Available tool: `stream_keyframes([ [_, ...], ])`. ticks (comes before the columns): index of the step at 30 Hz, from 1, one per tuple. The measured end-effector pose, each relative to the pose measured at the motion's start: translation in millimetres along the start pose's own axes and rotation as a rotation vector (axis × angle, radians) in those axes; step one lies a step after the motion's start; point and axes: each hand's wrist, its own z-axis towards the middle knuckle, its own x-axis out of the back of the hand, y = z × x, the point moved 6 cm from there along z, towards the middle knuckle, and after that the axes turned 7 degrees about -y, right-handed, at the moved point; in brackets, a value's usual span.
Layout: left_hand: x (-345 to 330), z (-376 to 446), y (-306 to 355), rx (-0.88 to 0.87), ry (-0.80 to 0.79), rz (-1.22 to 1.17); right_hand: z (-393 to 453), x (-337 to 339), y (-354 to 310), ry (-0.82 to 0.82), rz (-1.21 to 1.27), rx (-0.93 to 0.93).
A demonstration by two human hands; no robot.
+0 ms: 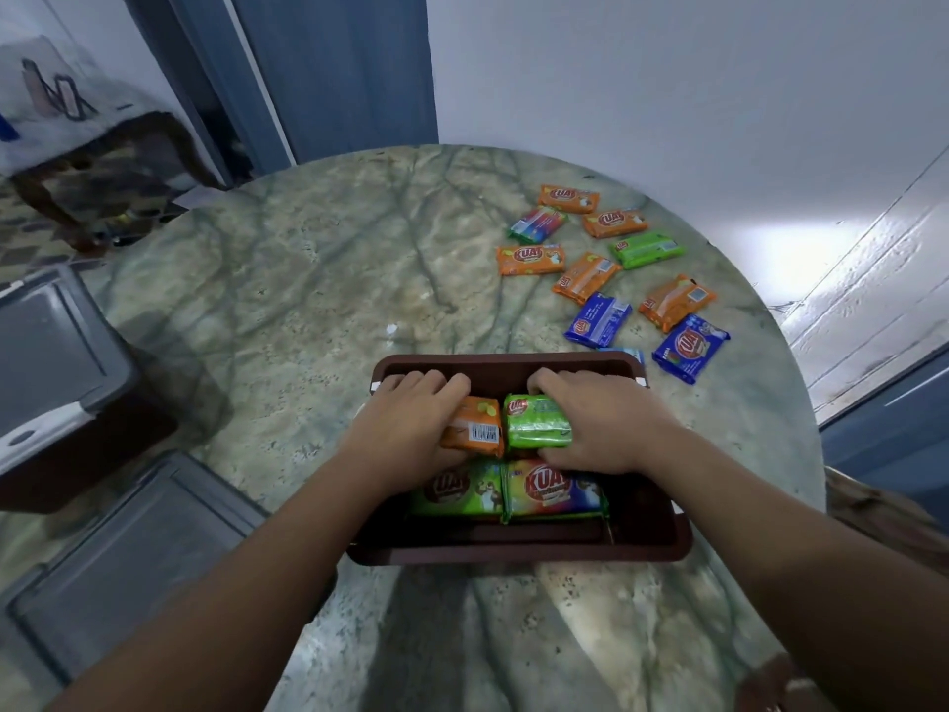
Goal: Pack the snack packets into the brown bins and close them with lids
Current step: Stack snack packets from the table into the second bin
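A: While both hands are down in the brown bin (518, 549), what does each one have?

B: The left hand (405, 423) is closed around an orange packet (475, 426), thumb under its near edge and fingers over the far side. The right hand (603, 421) clasps a green packet (536, 421) the same way. The two packets touch side by side in the far half of the bin.

A: Anything else in there?

B: Two more lie flat in the near half: a green-faced one (457, 488) on the left, a multicoloured one (552, 488) just beside it.

A: And the bin itself?

B: It sits uncovered on the round marble table (308, 280), near the front centre.

A: The rest of the packets?

B: Loose on the table, beyond the bin to the right: several orange ones (531, 259), a green one (647, 249), blue ones (690, 349), one striped one (536, 224). One blue packet is partly hidden behind the bin's far rim.

A: To the left?

B: Grey lids (51, 346), off the table's edge, with a second brown bin (92, 454) under the upper one.
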Motion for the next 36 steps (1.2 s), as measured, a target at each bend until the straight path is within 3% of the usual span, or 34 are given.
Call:
stream_keyframes([
  [14,-5,5,-7,0.027,-0.11,-0.108,3,-5,3,-0.005,-0.009,-0.005],
  [19,-7,8,-5,0.0,-0.158,-0.021,3,-6,0,-0.024,-0.064,-0.004],
  [36,-5,11,-5,-0.003,-0.066,-0.006,4,-6,1,-0.029,-0.061,0.005],
])
